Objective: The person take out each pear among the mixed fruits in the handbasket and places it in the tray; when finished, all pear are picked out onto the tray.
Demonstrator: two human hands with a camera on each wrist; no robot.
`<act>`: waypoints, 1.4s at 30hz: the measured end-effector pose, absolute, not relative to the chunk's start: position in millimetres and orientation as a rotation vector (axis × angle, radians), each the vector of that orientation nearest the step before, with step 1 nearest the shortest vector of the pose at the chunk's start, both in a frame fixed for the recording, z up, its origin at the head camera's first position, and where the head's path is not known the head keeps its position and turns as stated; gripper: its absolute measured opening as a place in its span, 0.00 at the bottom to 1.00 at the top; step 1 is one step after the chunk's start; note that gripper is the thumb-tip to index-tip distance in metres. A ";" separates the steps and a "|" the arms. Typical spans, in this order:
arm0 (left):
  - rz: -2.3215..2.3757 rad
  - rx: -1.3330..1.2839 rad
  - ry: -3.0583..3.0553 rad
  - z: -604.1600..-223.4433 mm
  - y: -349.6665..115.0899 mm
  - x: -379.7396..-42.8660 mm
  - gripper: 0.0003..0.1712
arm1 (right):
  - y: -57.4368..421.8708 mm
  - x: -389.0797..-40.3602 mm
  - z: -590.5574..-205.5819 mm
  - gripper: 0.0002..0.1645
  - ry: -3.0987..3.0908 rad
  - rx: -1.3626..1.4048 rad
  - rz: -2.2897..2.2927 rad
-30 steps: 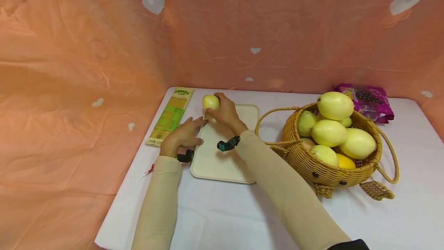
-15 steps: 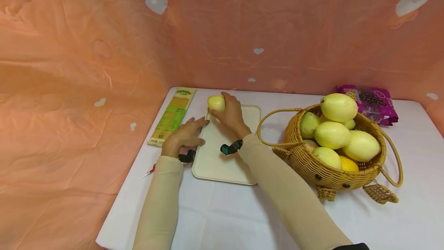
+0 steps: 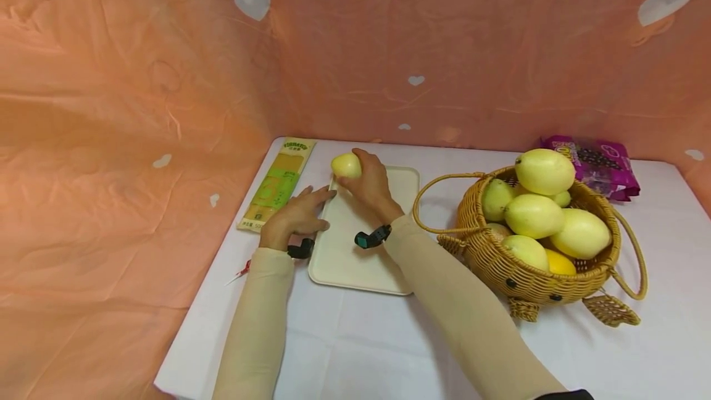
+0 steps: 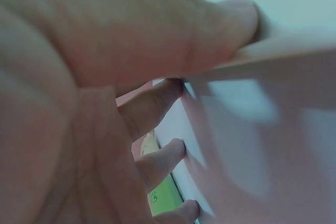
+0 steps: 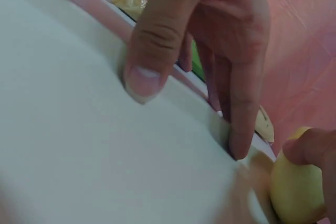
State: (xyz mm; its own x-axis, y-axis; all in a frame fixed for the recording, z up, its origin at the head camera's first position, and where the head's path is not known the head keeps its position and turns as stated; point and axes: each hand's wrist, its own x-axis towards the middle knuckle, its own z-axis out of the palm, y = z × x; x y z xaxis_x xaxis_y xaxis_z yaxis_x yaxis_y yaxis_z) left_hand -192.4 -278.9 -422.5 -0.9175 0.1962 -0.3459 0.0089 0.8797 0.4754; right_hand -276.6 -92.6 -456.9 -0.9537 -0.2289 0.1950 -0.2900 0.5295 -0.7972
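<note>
held fruit (image 3: 345, 166): pale yellow | tray (image 3: 358, 267): cream | backdrop (image 3: 339, 29): orange, white heart-patterned

Plain, close-fitting beige sleeves (image 3: 254, 332) cover both arms down to small black wrist units (image 3: 301, 249), the right one bearing a teal patch (image 3: 362, 240), with a black edge (image 3: 568, 395) higher up the right arm.

Pkt (image 3: 289, 162) w/ green band (image 3: 274, 189) reads "3"; other txt blurry.

On the white table (image 3: 350, 344), a yellow-green packet (image 3: 279, 183) lies at ten o'clock, a small red item (image 3: 243, 269) at nine, a purple bag (image 3: 604, 168) at two, a wicker basket (image 3: 530, 284) of fruit (image 3: 533, 216) at three. Heart-patterned orange cloth (image 3: 344, 79) hangs at twelve.
</note>
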 end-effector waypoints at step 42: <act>0.692 0.181 2.663 -422.7 -280.4 -191.7 0.48 | -19.9 -172.7 -351.3 0.44 -2.247 0.825 1.899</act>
State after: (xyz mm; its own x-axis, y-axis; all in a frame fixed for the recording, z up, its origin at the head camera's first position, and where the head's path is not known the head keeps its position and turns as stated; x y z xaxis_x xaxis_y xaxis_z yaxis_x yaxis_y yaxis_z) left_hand -191.7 -280.4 -422.7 -0.9188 0.2165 -0.3302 0.0284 0.8703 0.4917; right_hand -172.7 -19.9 -351.3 -0.8506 -0.3433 0.3982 -0.4499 0.0833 -0.8892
